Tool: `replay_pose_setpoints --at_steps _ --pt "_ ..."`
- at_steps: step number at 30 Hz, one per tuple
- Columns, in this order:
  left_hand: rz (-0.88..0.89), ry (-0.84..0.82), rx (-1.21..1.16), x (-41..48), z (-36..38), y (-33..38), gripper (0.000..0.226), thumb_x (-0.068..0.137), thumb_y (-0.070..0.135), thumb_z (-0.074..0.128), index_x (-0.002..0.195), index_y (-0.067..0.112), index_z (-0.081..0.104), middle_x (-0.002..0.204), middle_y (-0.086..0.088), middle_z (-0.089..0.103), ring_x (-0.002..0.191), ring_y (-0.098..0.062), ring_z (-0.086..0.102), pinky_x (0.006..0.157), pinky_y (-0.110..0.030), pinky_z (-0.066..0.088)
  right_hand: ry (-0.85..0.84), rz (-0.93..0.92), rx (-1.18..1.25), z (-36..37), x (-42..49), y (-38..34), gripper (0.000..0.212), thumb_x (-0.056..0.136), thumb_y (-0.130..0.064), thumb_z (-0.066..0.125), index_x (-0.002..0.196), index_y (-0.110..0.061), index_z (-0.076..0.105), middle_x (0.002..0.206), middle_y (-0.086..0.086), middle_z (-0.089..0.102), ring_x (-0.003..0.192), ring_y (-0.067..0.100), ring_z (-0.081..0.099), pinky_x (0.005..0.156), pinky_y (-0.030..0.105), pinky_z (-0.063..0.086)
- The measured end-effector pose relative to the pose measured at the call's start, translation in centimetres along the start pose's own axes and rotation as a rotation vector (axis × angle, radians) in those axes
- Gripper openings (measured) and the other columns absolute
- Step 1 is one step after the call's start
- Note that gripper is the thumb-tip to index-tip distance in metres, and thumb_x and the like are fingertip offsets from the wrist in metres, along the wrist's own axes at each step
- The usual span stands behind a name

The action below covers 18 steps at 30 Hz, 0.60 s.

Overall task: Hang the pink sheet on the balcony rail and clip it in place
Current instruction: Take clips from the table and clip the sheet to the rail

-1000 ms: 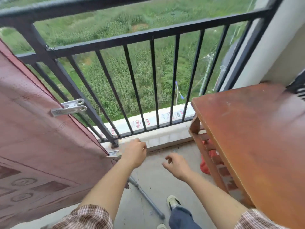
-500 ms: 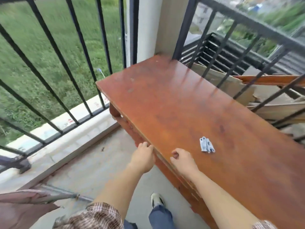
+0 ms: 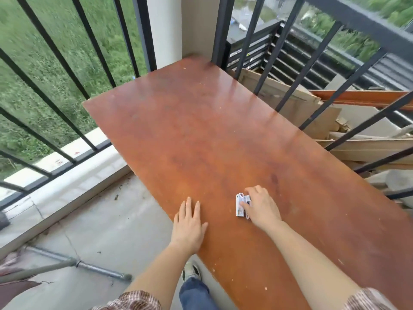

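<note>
White plastic clips lie on the red-brown wooden table, near its front left edge. My right hand rests over them with thumb and fingers touching the clips, which still lie on the tabletop. My left hand lies flat and open on the table's edge, a little left of the clips. Only a corner of the pink sheet shows at the bottom left, near the floor. The black balcony rail runs along the left and behind the table.
A grey metal pipe lies on the concrete floor at the lower left. Cardboard and wooden boards are piled behind the bars on the right. A white pillar stands at the corner. My shoe is below the table edge.
My view has swung right from the clipped sheet on the rail to the table. Both hands moved from the table's edge onto its top, the right one reaching the clips.
</note>
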<state>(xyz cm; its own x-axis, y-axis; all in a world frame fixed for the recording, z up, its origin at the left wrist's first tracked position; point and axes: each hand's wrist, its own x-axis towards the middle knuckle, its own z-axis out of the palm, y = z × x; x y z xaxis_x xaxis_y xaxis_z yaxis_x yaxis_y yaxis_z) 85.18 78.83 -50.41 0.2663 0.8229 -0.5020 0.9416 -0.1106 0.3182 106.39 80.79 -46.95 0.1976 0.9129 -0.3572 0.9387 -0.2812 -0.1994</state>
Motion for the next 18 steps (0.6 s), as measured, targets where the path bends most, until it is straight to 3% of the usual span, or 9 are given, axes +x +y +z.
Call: replay_pose_setpoints --at_steps 3,7,13,18 --pt "-0.022 -0.003 0.050 -0.1 1.0 -0.2 0.070 0.099 0.050 0.023 0.150 0.019 -0.012 0.158 -0.007 -0.020 0.146 -0.025 -0.015 0.119 -0.039 0.003 -0.078 -0.068 -0.042 -0.1 1.4 0.6 0.041 0.093 -0.038 0.054 0.131 -0.023 0.048 0.128 -0.003 0.048 0.122 0.019 0.040 0.095 0.032 0.036" --pt "-0.040 -0.048 0.061 0.2 1.2 -0.1 0.072 0.099 0.051 0.023 0.149 0.020 -0.017 0.156 -0.006 -0.025 0.145 -0.024 -0.019 0.119 -0.039 -0.001 -0.152 -0.160 -0.082 -0.5 2.6 0.6 0.034 0.090 -0.040 0.058 0.121 -0.025 0.057 0.124 -0.005 0.050 0.121 0.017 0.039 0.094 0.030 0.034" --pt "-0.079 -0.126 0.101 0.5 0.6 0.7 0.073 0.099 0.047 0.027 0.148 0.018 -0.019 0.156 -0.009 -0.026 0.145 -0.026 -0.020 0.120 -0.040 0.000 -0.177 -0.229 -0.091 -0.5 3.1 -0.8 0.033 0.087 -0.039 0.062 0.117 -0.024 0.057 0.122 -0.005 0.052 0.122 0.017 0.038 0.094 0.030 0.033" --pt "-0.056 -0.210 0.139 0.8 -0.8 0.6 0.081 0.098 0.044 0.039 0.149 0.017 -0.018 0.156 -0.010 -0.025 0.146 -0.027 -0.017 0.119 -0.043 0.006 -0.190 -0.233 -0.099 -1.2 2.2 -2.1 0.025 0.097 -0.031 0.050 0.118 -0.018 0.056 0.116 0.003 0.055 0.119 0.023 0.043 0.097 0.032 0.032"
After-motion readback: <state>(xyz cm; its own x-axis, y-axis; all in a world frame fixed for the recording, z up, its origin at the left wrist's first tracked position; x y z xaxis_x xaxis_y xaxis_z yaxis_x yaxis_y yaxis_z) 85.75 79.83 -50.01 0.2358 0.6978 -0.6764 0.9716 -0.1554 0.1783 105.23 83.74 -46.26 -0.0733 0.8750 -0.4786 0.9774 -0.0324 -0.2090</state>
